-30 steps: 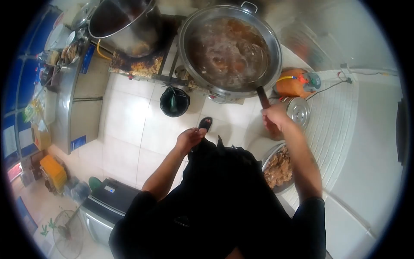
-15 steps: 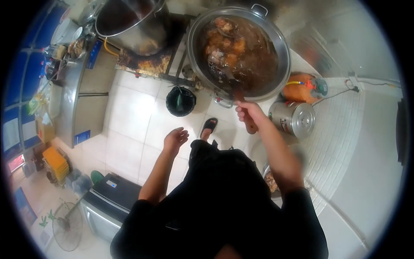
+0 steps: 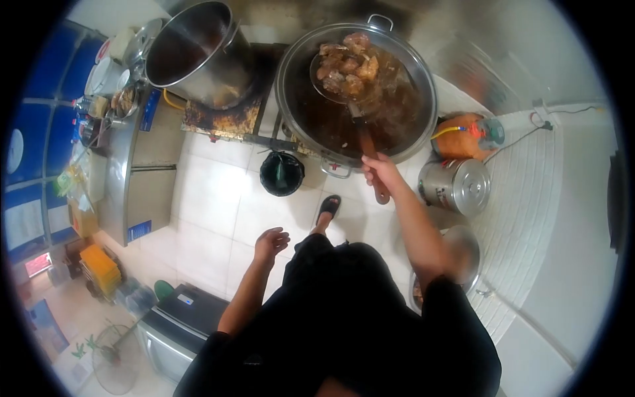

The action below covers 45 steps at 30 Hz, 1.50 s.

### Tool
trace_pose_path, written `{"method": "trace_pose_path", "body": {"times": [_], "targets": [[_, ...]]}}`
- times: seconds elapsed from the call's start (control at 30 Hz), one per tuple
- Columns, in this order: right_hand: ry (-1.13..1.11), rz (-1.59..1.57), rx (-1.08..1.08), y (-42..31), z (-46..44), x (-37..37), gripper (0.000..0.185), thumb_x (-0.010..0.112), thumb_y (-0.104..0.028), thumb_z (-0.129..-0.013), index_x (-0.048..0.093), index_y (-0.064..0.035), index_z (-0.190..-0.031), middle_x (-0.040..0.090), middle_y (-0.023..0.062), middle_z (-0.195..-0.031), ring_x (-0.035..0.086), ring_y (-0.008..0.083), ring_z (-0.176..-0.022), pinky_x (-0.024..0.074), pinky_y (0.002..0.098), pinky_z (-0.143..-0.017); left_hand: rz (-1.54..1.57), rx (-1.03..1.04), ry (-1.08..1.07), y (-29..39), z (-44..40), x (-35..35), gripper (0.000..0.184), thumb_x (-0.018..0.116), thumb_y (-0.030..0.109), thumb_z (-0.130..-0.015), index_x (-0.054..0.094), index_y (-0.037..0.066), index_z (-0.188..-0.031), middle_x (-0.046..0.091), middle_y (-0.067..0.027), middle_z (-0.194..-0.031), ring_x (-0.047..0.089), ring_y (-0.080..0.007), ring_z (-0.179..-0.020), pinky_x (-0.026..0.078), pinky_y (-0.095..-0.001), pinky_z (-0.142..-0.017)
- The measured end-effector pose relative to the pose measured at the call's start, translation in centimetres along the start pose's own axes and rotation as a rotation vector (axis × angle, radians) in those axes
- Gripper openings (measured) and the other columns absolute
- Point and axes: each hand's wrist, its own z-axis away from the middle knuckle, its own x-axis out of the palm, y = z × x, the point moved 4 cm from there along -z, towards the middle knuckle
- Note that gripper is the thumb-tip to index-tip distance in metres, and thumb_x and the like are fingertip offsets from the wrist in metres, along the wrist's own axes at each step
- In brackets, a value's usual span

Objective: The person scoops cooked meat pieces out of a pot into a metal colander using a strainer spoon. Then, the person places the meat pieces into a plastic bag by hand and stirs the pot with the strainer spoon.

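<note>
My right hand (image 3: pixel 382 175) is closed around the wooden handle of a large round skimmer (image 3: pixel 368 140). Its bowl is heaped with browned meat pieces (image 3: pixel 348 65) and sits at the surface of dark broth, on the left side of a wide metal pot (image 3: pixel 289 99). Whether the bowl is fully clear of the liquid I cannot tell. My left hand (image 3: pixel 272 243) hangs over the floor with nothing in it, fingers loosely bent and apart.
A tall stockpot (image 3: pixel 215 69) stands on a stained burner at the left. Below is a black-lined bin (image 3: pixel 282 173). To the right are a lidded steel canister (image 3: pixel 456 187) and an orange gas cylinder (image 3: pixel 456 135). A metal counter (image 3: pixel 122 178) and a basin (image 3: pixel 468 246) flank me.
The skimmer has come up, so the meat now shows gathered in its bowl above the broth. The whole view has shifted slightly. My left hand stays empty.
</note>
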Motion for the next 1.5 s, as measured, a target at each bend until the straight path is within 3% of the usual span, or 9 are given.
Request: {"method": "trace_pose_path", "body": {"times": [0.23,0.53,0.6,0.63,0.7,0.73,0.83,1.13,1.5], "targets": [[0.005,0.005,0.004,0.6,5.2,-0.5,0.015,0.067,-0.017,-0.099,0.055,-0.0079,-0.101,0.057,0.0003,-0.077,0.056,0.0123,-0.056,0.0490,0.0313,-0.050,-0.110,0.039,-0.166,3.4,-0.6,5.7,0.039,0.058,0.023,-0.100,0.060,-0.002,-0.130,0.072,-0.0172,-0.113,0.071,-0.0283,-0.103,0.056,-0.0390,-0.091],[0.031,-0.021,-0.005,1.7,13.2,1.0,0.016,0.065,-0.019,-0.100,0.054,-0.0073,-0.101,0.057,0.0010,-0.078,0.057,0.0128,-0.057,0.0500,0.0324,-0.050,-0.069,-0.003,-0.720,7.4,0.5,26.6,0.037,0.062,0.035,-0.104,0.064,0.004,-0.124,0.071,-0.0118,-0.109,0.068,-0.0264,-0.110,0.053,-0.0402,-0.096],[0.026,-0.040,-0.054,1.7,14.8,1.8,0.016,0.064,-0.019,-0.101,0.054,-0.0070,-0.103,0.057,0.0009,-0.078,0.057,0.0130,-0.057,0.0497,0.0318,-0.050,0.109,-0.192,-1.105,5.5,-2.7,30.4,0.038,0.063,0.036,-0.103,0.064,0.004,-0.124,0.071,-0.0116,-0.106,0.067,-0.0247,-0.109,0.053,-0.0408,-0.096],[0.029,-0.051,-0.063,2.2,15.2,1.6,0.016,0.065,-0.018,-0.101,0.055,-0.0062,-0.105,0.057,0.0013,-0.079,0.057,0.0136,-0.056,0.0498,0.0317,-0.049,0.102,-0.193,-1.110,5.9,-0.9,32.2,0.038,0.063,0.036,-0.103,0.064,0.004,-0.124,0.071,-0.0116,-0.106,0.067,-0.0247,-0.109,0.053,-0.0408,-0.096],[0.043,-0.053,-0.081,1.5,17.3,2.7,0.017,0.065,-0.017,-0.100,0.054,-0.0059,-0.107,0.056,0.0017,-0.079,0.057,0.0141,-0.056,0.0498,0.0318,-0.049,0.292,-0.224,-0.800,8.5,3.3,34.7,0.032,0.064,0.036,-0.103,0.064,0.005,-0.109,0.068,-0.0088,-0.092,0.065,-0.0228,-0.101,0.053,-0.0416,-0.093],[0.052,-0.052,-0.095,1.0,18.2,3.0,0.019,0.066,-0.017,-0.100,0.053,-0.0057,-0.108,0.056,0.0021,-0.080,0.057,0.0146,-0.056,0.0498,0.0319,-0.049,0.287,-0.222,-0.805,8.1,3.0,35.3,0.032,0.064,0.036,-0.103,0.064,0.005,-0.109,0.068,-0.0088,-0.092,0.065,-0.0228,-0.101,0.053,-0.0416,-0.093],[0.054,-0.071,-0.150,-0.3,20.4,3.4,0.022,0.065,-0.015,-0.100,0.049,-0.0038,-0.110,0.056,0.0035,-0.081,0.057,0.0161,-0.055,0.0493,0.0326,-0.047,0.298,-0.140,-0.876,8.1,4.3,36.6,0.036,0.067,0.031,-0.103,0.048,0.013,-0.077,0.051,0.0001,-0.072,0.057,-0.0169,-0.077,0.054,-0.0416,-0.087],[0.080,-0.067,-0.219,-2.2,24.2,4.9,0.016,0.065,-0.012,-0.099,0.052,-0.0025,-0.102,0.056,0.0051,-0.078,0.059,0.0181,-0.053,0.0486,0.0325,-0.044,0.254,0.014,-0.897,11.7,10.3,37.5,0.021,0.068,0.020,-0.099,0.054,0.011,-0.087,0.050,0.0008,-0.070,0.053,-0.0156,-0.064,0.055,-0.0404,-0.078],[0.056,-0.077,-0.118,3.1,19.4,2.0,0.019,0.064,-0.012,-0.099,0.050,-0.0063,-0.110,0.057,0.0059,-0.081,0.058,0.0187,-0.057,0.0473,0.0331,-0.048,0.235,-0.139,-0.790,4.5,2.1,35.4,0.029,0.066,0.024,-0.101,0.050,0.013,-0.079,0.047,0.0034,-0.067,0.051,-0.0124,-0.063,0.053,-0.0358,-0.084]]}}
